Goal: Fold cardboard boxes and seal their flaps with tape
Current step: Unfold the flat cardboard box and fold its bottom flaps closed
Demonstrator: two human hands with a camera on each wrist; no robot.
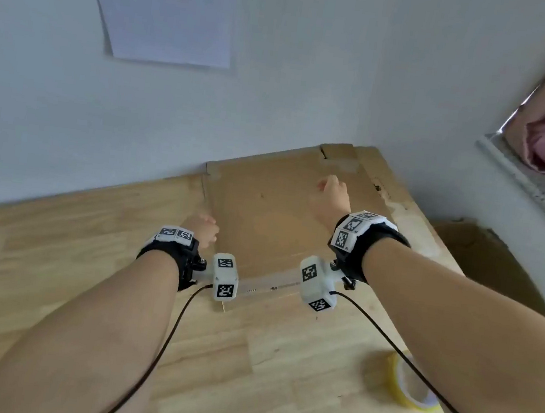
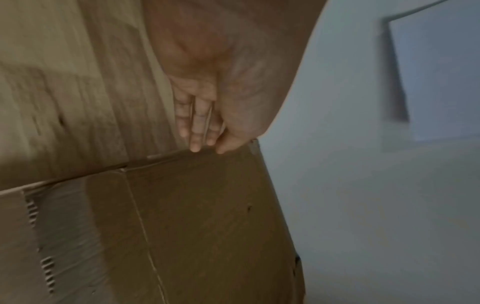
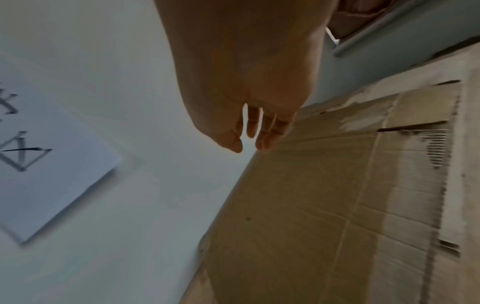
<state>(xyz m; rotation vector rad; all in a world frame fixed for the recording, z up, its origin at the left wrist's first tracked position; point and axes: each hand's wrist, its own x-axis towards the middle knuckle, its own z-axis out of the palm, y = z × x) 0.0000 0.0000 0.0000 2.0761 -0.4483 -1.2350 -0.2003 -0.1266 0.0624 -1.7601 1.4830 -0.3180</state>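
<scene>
The two bare forearms fill the bottom of the head view, each wrist strapped with a tagged camera mount, and beyond them the flattened cardboard box (image 1: 273,213) lies on the wooden table (image 1: 53,248), pushed into the far corner against the wall. The left hand (image 1: 201,228) sits at the box's left edge; its wrist view shows nearly straight fingers (image 2: 196,127) with the tips touching the rim of the cardboard, not yet curled round it. The right hand (image 1: 332,193) is over the far part of the box, fingers loosely extended and apparently holding nothing, though contact with the panel cannot be told. The likely trouble is that fingertip contact alone may slip when the flat box is pulled open, and the wall close behind leaves little room for the panels to swing up, so the box could jam or skid. The roll of tape (image 1: 409,382) lies near the table's front right edge, under the right arm's cable, which could drag it off. Only the head view shows the tape and both hands together; the wrist views alone show the finger posture, the torn corrugated flap edges (image 3: 439,156) and the paper sheet (image 3: 52,164) on the wall.
</scene>
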